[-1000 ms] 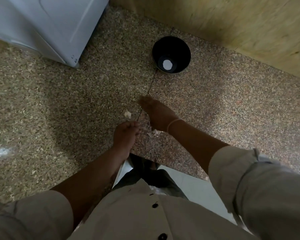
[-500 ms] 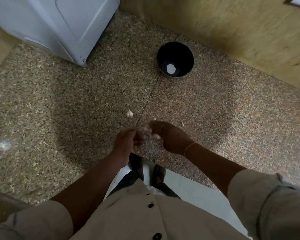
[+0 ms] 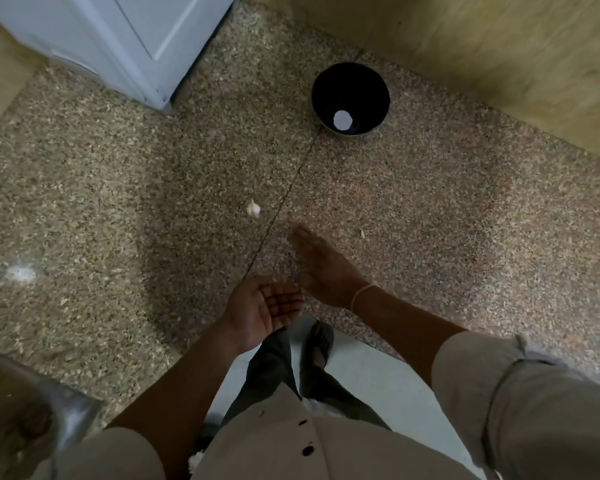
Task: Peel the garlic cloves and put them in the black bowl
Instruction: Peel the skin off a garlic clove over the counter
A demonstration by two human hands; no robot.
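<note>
Left hand (image 3: 262, 308): palm up, fingers loosely cupped, nothing visible in it.

Right hand (image 3: 321, 265): palm down, fingers stretched flat and blurred, low over the speckled stone counter (image 3: 430, 237). It holds nothing that shows. Contact with the surface cannot be confirmed.

One unpeeled garlic clove (image 3: 253, 208) lies on the counter just left of the seam, ahead of both hands and touched by neither. A small pale scrap (image 3: 362, 233), likely peel, lies to the right of the right hand.

The black bowl (image 3: 371, 95) stands upright well beyond the hands, near the wooden wall. A round white patch (image 3: 342, 120) shows at its bottom; whether it is a sticker or a reflection cannot be told. No peeled clove is evident inside.

Risks, as judged:
- The pale clove and scrap blend into the speckled stone, so they could be overlooked or knocked off the front edge by a quick pass of the right hand.
- The bowl sits far from the work area, so a tossed clove may strike the rim and bounce away.
- Loose skin could end up in the bowl with the cloves.

Markings: no brand, label or legible writing appears on the bowl, on the white appliance (image 3: 136, 39) at upper left, or elsewhere.
</note>
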